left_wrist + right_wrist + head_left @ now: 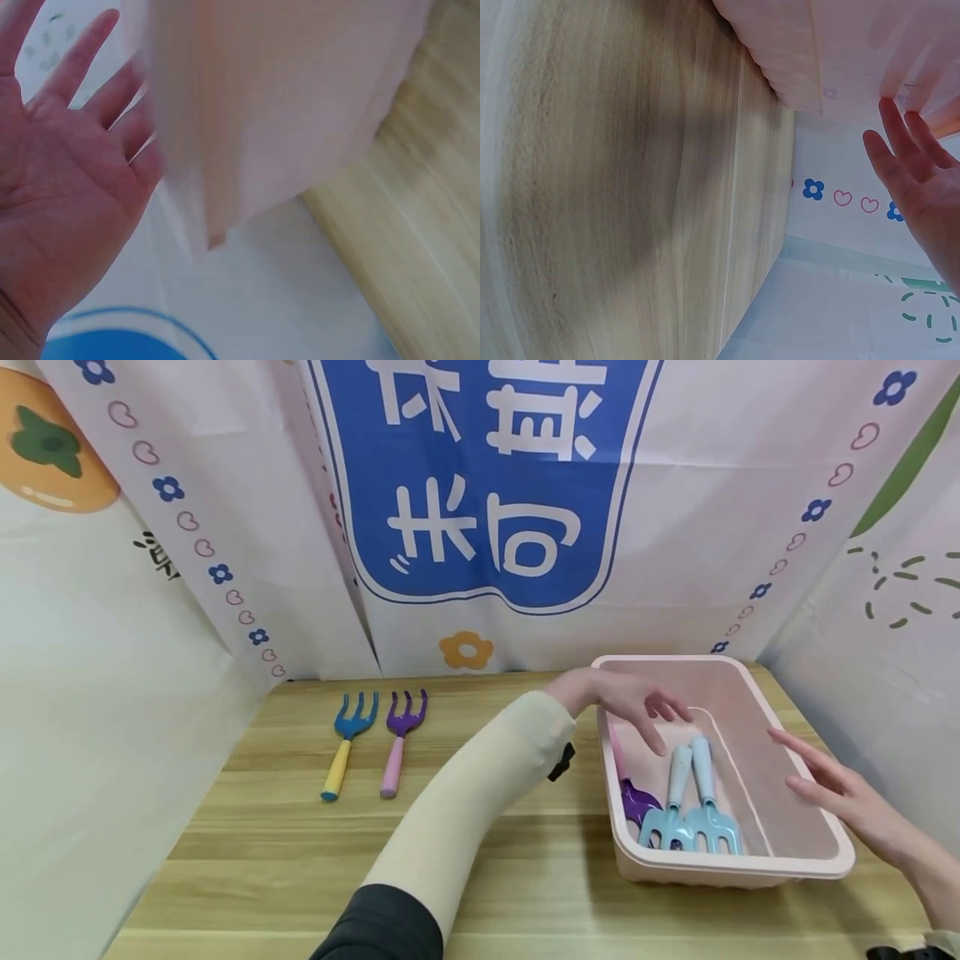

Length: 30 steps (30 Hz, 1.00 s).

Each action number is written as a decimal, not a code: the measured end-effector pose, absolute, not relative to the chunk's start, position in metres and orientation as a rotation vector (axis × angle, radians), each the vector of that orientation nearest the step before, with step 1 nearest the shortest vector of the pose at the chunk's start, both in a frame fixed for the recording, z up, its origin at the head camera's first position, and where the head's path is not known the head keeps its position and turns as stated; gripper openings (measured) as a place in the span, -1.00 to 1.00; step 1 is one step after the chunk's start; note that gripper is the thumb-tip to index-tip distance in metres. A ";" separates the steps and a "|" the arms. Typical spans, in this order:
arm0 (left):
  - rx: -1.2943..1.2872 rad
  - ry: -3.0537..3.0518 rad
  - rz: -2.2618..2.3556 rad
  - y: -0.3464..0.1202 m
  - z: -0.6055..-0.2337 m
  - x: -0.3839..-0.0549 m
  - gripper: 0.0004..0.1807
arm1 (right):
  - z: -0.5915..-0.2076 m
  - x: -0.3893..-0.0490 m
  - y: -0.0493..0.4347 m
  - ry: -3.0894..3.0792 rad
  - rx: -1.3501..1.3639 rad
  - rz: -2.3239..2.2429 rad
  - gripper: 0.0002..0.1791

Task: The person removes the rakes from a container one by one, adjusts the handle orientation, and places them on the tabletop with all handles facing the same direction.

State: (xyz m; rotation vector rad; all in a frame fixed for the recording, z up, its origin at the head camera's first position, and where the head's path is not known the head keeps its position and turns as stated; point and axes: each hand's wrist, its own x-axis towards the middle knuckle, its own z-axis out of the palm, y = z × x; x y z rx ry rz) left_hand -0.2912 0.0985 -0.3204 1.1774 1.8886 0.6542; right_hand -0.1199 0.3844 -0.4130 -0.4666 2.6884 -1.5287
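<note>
1. Clock read from the bin's middle, head view, 12 pointing away from the wearer. Nearest, toward 6: bare wood table [540, 893].
2. Bin [750, 862]: pale pink, upright. Looked like thin plastic, light, with some flex; best hold judged the rolled rim at 3 and 9.
3. Right hand [851, 793] lay at the 3-to-4 rim, fingers mostly straight, thumb apart, no grip. Contact with the wall could not be told.
4. Two light-blue forks, the left one [677, 781] and the right one [702, 768], lay in the bin, heads toward 6, handles toward 12. Judged stiff, light, hardly fragile; smooth handles perhaps slightly slippery. Mid-handle seemed the place to pinch.
5. Purple tool [637, 802] lay at 8 inside, partly under the left fork's head; likely to snag that fork if drawn out first.
6. Left hand [630, 697] hung over the 10 side, fingers loosely bent and spread, holding nothing.
7. On the table toward 9, well apart from the bin: blue fork [341, 764] and purple fork [393, 767], side by side, tines toward 12.
8. Farthest, around 11 to 12: printed cloth [555, 639].
</note>
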 end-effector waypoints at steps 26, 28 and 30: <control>0.753 2.200 0.024 0.128 -0.353 -0.272 -0.61 | -0.411 -0.121 0.386 2.678 -0.524 -1.561 -0.32; 0.704 2.195 0.035 0.128 -0.355 -0.272 -0.63 | -0.411 -0.121 0.385 2.668 -0.523 -1.565 -0.33; 0.719 2.195 -0.021 0.130 -0.354 -0.273 -0.63 | -0.411 -0.121 0.385 2.665 -0.522 -1.569 -0.33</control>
